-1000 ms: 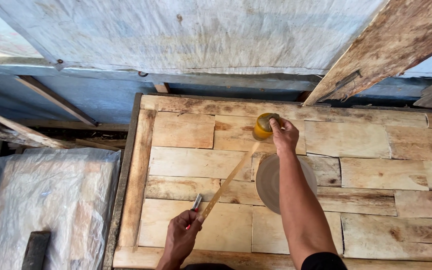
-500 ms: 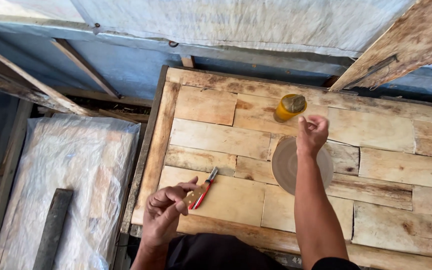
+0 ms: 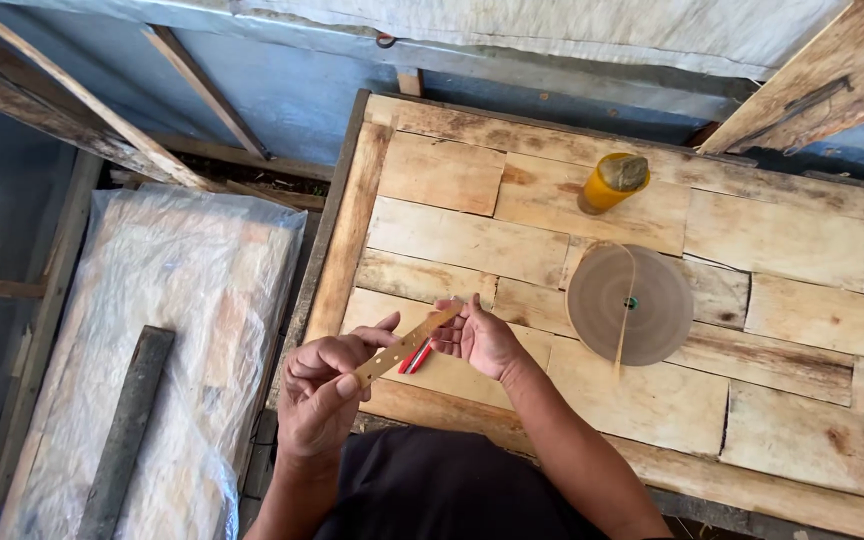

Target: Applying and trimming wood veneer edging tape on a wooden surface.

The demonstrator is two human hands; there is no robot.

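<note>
Fingers (image 3: 347, 372) of both hands pinching thin wooden strip (image 3: 404, 346), over plank table (image 3: 782, 250)

The tabletop (image 3: 472, 240) is pale, unpainted wood, patchy planks with a rough, matt grain. The thin strip (image 3: 407, 345) looks like light wood or bamboo, smooth and dull. The round coil (image 3: 592, 300) seems a matt brown, perhaps wound strip. The jar (image 3: 607, 185) is glossy yellow. Crinkled, shiny clear plastic sheet (image 3: 162, 300) covers boards beside.
</note>
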